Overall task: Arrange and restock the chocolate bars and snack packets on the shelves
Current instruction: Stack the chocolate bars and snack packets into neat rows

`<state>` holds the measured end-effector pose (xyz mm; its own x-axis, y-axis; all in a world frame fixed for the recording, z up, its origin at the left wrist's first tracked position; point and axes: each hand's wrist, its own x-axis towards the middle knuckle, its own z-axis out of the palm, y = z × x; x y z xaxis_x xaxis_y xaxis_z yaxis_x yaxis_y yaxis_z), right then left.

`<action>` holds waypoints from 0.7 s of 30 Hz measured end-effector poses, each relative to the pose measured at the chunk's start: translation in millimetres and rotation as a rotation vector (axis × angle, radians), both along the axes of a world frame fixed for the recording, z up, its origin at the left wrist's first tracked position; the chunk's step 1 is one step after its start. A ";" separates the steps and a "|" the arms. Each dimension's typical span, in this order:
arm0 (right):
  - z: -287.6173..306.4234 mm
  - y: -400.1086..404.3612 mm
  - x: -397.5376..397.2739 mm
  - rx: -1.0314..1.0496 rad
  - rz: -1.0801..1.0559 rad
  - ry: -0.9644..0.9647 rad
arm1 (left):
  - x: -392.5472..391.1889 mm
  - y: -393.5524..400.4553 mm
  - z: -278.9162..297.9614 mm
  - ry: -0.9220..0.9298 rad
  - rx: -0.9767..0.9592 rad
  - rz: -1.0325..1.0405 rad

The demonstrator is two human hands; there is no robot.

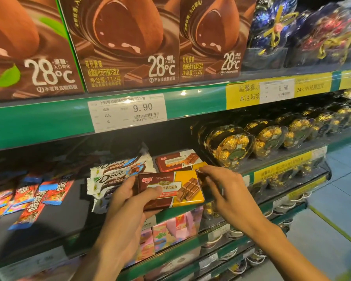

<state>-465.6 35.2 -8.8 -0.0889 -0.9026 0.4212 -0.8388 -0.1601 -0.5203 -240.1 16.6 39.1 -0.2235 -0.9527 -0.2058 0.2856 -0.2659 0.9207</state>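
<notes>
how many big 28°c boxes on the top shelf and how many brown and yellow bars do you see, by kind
28°C chocolate boxes on the top shelf: 3, the leftmost cut off by the frame
Brown and yellow chocolate bars: 2, one held in the left hand, one lying on the shelf behind it
Total: 5
</notes>
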 end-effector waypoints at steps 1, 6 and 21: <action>4.9 5.2 1.8 -0.010 -0.001 -0.236 | -3.3 0.4 0.9 0.001 -0.004 -0.004; 29.1 21.6 12.4 0.204 0.132 -0.970 | -26.4 -1.5 -1.1 -0.020 -0.028 -0.050; 4.7 -10.2 -2.4 0.041 -0.144 -0.946 | -13.8 -4.8 -33.2 -1.215 -0.918 0.067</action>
<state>-468.1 24.9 -4.1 -0.4878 -0.8687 0.0865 -0.0786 -0.0550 -0.9954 -253.8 11.8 5.9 -0.3129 -0.8507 0.4223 -0.7543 0.4928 0.4338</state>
